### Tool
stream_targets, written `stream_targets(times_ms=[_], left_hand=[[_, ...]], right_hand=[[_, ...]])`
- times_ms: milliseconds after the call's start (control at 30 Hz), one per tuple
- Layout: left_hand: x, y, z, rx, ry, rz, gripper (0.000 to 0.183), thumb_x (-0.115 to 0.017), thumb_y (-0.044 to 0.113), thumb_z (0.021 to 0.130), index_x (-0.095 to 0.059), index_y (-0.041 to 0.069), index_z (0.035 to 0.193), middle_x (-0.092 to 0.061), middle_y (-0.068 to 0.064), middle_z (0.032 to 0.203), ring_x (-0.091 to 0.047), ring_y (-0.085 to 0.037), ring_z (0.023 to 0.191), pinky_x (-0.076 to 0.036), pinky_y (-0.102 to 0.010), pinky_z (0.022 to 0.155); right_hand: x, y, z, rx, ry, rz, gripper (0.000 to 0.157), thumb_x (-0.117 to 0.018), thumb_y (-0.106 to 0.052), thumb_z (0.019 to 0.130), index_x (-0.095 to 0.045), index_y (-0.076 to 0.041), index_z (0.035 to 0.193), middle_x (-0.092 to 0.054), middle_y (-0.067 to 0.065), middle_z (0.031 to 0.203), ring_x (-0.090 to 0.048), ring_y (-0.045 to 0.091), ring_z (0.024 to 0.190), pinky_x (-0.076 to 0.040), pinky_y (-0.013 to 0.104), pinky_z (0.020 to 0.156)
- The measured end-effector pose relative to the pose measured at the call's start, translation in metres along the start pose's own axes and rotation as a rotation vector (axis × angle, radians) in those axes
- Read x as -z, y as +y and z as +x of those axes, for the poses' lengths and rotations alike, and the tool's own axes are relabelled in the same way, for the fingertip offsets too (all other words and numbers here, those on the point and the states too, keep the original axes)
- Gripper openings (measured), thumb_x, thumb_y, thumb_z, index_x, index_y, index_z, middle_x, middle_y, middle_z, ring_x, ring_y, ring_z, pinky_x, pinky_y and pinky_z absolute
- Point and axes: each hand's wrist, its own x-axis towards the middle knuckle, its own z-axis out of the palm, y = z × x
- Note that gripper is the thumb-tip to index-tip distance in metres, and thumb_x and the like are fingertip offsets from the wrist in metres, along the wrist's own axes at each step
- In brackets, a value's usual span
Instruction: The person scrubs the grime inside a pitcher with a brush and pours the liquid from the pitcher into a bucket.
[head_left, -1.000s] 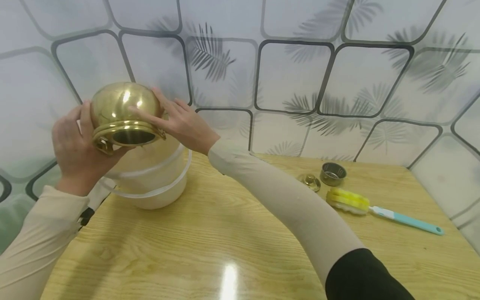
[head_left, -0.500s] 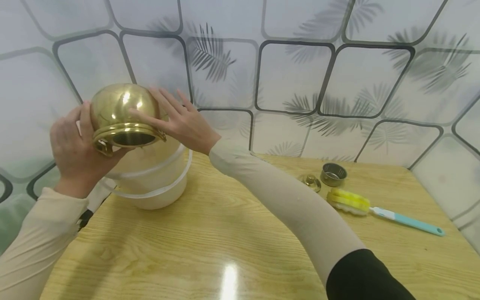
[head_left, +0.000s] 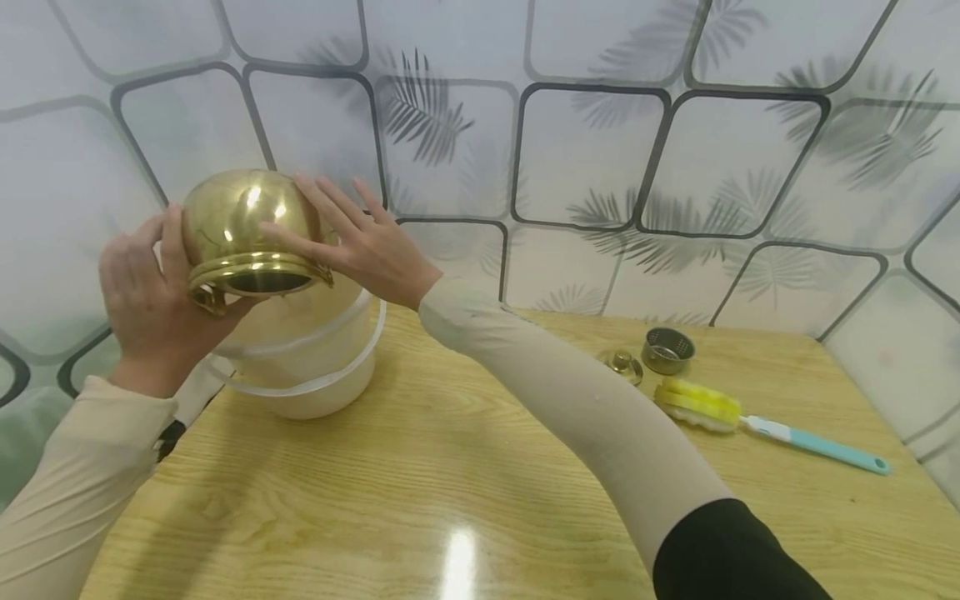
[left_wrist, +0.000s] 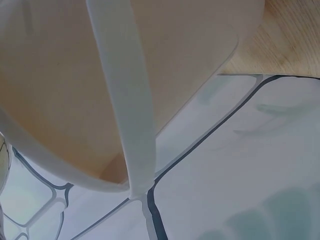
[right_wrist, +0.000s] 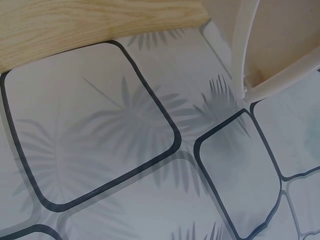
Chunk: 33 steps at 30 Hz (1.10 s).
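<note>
A shiny brass teapot (head_left: pixel 247 218) is held upside down, its dark round mouth facing down and toward me, above a white bucket (head_left: pixel 322 402). My left hand (head_left: pixel 153 304) grips the pot from the left, with fingers along its side and the thumb under the rim. On the other side my right hand (head_left: pixel 375 254) lies against the round body, fingers straight and spread. Neither hand shows in the wrist views. The left wrist view looks into the bucket, whose white handle (left_wrist: pixel 125 100) crosses it; in the right wrist view only a corner of the bucket (right_wrist: pixel 290 35) appears.
At the right of the wooden table (head_left: pixel 450 467) lie a small brass lid (head_left: pixel 621 362), a metal strainer basket (head_left: pixel 667 348) and a brush with a yellow sponge head (head_left: pixel 697 404) and a turquoise handle. A patterned wall covering (head_left: pixel 592 158) stands behind.
My right hand's fingers have lifted and spread apart on the pot. The teapot has tipped slightly, so its mouth shows narrower. My left hand keeps its grip.
</note>
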Motion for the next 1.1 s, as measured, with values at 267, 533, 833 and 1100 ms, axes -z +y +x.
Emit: stream_targets(times_ms=[267,533,833,1100], left_hand=[[-0.0002,-0.0017,-0.0034,-0.001,0.001,-0.012,0.088,-0.039,0.078,0.078,-0.044,0.004,0.125,-0.051,-0.02,0.113,-0.045,-0.045,0.094,-0.037,-0.059,0.085],[0.0018,0.0034,-0.0029,0.009,0.053,-0.018,0.085,-0.04,0.077,0.078,-0.047,0.003,0.122,-0.052,-0.021,0.111,-0.049,-0.044,0.097,-0.035,-0.056,0.096],[0.0041,0.0065,-0.0028,0.014,0.08,-0.005,0.083,-0.04,0.075,0.079,-0.048,0.004,0.12,-0.054,-0.021,0.111,-0.05,-0.042,0.099,-0.033,-0.053,0.101],[-0.0002,-0.0005,-0.008,0.0,0.101,0.009,0.082,-0.042,0.075,0.078,-0.049,0.005,0.119,-0.055,-0.02,0.109,-0.05,-0.041,0.097,-0.034,-0.052,0.102]], right_hand=[[0.0001,-0.0009,0.0,0.015,-0.008,-0.015,0.077,-0.023,0.011,0.09,-0.037,-0.049,0.137,-0.038,0.013,0.147,-0.038,0.026,0.137,-0.029,0.049,0.111],[-0.0002,-0.0009,0.0004,0.027,-0.013,-0.034,0.076,-0.023,0.01,0.091,-0.036,-0.047,0.138,-0.039,0.014,0.147,-0.037,0.026,0.137,-0.031,0.049,0.111],[0.0013,-0.0008,0.0014,0.047,-0.061,-0.033,0.078,-0.022,0.012,0.09,-0.033,-0.046,0.14,-0.035,0.016,0.149,-0.034,0.028,0.139,-0.03,0.049,0.111],[0.0007,-0.0018,0.0027,0.065,-0.002,0.037,0.075,-0.022,0.012,0.091,-0.039,-0.044,0.137,-0.038,0.019,0.145,-0.042,0.028,0.134,-0.042,0.038,0.104]])
